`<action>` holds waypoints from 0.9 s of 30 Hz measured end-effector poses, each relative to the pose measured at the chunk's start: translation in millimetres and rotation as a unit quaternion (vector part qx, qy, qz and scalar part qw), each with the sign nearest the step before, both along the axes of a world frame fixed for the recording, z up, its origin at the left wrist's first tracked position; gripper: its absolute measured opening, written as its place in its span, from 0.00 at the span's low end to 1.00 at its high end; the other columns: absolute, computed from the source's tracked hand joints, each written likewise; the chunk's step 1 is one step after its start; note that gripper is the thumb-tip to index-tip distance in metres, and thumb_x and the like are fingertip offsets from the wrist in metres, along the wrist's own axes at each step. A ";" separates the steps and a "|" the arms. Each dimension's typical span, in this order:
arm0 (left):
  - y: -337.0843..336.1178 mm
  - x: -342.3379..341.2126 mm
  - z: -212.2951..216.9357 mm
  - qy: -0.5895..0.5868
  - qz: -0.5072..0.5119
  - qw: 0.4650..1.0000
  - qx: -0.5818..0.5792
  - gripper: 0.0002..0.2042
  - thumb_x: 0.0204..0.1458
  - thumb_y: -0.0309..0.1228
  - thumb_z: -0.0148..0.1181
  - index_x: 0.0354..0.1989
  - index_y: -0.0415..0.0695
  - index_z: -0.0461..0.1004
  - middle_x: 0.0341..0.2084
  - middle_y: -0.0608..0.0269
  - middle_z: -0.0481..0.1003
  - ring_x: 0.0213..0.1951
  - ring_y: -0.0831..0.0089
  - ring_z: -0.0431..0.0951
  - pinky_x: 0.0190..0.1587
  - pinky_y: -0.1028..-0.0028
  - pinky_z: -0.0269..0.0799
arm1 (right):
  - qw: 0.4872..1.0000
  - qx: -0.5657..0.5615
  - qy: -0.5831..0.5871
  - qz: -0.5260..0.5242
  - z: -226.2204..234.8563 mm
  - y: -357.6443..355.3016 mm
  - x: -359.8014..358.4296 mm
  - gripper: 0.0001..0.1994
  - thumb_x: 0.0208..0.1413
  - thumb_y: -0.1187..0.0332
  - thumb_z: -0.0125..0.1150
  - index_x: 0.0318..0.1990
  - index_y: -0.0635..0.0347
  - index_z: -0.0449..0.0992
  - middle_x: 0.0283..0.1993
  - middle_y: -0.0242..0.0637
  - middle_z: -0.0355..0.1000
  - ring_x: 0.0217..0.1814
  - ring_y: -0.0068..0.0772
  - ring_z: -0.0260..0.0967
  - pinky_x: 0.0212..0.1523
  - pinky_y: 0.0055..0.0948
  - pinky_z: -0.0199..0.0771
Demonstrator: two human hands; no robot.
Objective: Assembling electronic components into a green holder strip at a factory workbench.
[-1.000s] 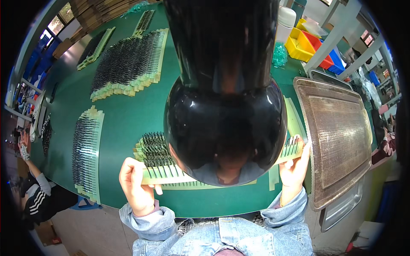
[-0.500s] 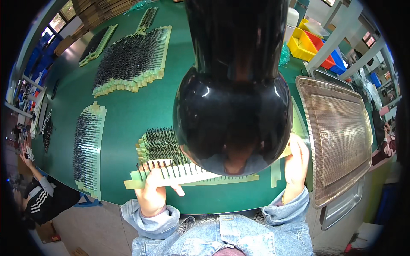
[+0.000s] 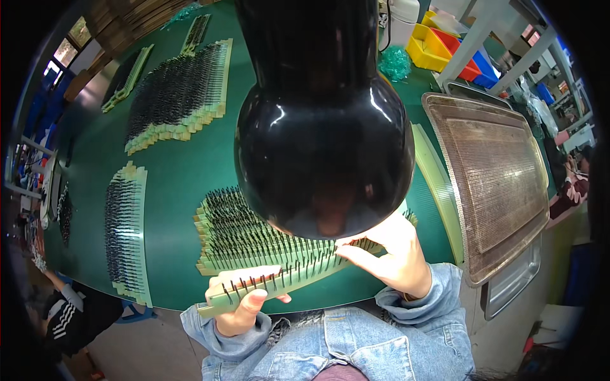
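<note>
My left hand (image 3: pixel 240 308) is closed around the near left end of a pale green strip (image 3: pixel 275 287) set with a row of thin dark pins. The strip slants up to the right over the table's front edge. At its far right part, my right hand (image 3: pixel 397 257) has thumb and forefinger pinched together among the pins. Whatever those fingertips hold is too small to make out. Just beyond the strip lies a stack of similar pinned strips (image 3: pixel 238 235). A glossy black lamp head (image 3: pixel 324 152) hangs over it and hides the stack's far right part.
More pinned strips lie at the left (image 3: pixel 127 235) and in a large far stack (image 3: pixel 178 95) on the green table (image 3: pixel 181 171). Plain pale green strips (image 3: pixel 440 184) are at the right, beside a brown ribbed tray (image 3: pixel 489 184). Coloured bins (image 3: pixel 432 49) stand far right. A co-worker (image 3: pixel 79 311) sits at left.
My right hand has moved left from the strip's far end, onto its pins. The strip's left end has come nearer and lower with my left hand. The whole view has shifted slightly.
</note>
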State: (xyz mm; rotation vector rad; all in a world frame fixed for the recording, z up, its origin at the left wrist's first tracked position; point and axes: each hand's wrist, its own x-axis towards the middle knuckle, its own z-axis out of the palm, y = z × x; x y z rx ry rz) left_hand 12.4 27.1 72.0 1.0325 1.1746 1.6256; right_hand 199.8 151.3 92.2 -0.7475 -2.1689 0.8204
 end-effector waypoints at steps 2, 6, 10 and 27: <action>-1.9 -3.2 -0.5 0.024 -0.009 1.000 0.006 0.16 0.49 0.32 0.53 0.31 0.25 0.70 0.18 0.51 0.74 0.19 0.69 0.75 0.23 0.75 0.72 | 0.999 -0.038 0.021 0.010 -1.9 -2.1 -2.8 0.03 0.39 0.73 0.60 0.23 0.61 0.73 0.24 0.35 0.69 0.29 0.34 0.64 0.33 0.29 0.65; -2.7 -1.2 -0.9 0.037 -0.023 0.999 -0.006 0.15 0.49 0.31 0.51 0.31 0.25 0.71 0.18 0.52 0.74 0.19 0.69 0.75 0.23 0.76 0.72 | 1.000 -0.025 0.017 0.005 -7.9 -4.5 -0.7 0.01 0.42 0.75 0.57 0.23 0.62 0.73 0.24 0.36 0.69 0.29 0.33 0.65 0.32 0.27 0.64; -6.1 0.9 -4.5 -0.048 0.019 0.998 -0.029 0.14 0.49 0.28 0.50 0.34 0.24 0.68 0.21 0.47 0.73 0.19 0.65 0.75 0.23 0.72 0.74 | 0.971 -0.166 0.116 -0.131 -5.4 -7.5 4.9 0.02 0.43 0.78 0.54 0.23 0.63 0.73 0.24 0.36 0.68 0.27 0.28 0.65 0.30 0.22 0.64; -25.2 -52.0 13.0 0.399 0.334 0.853 0.037 0.29 0.37 0.43 0.63 0.42 0.33 0.65 0.38 0.53 0.66 0.41 0.64 0.67 0.42 0.67 0.64 | 0.985 -0.132 -0.105 -0.036 12.9 -1.3 41.4 0.05 0.33 0.79 0.62 0.23 0.66 0.73 0.22 0.38 0.69 0.24 0.27 0.68 0.26 0.23 0.67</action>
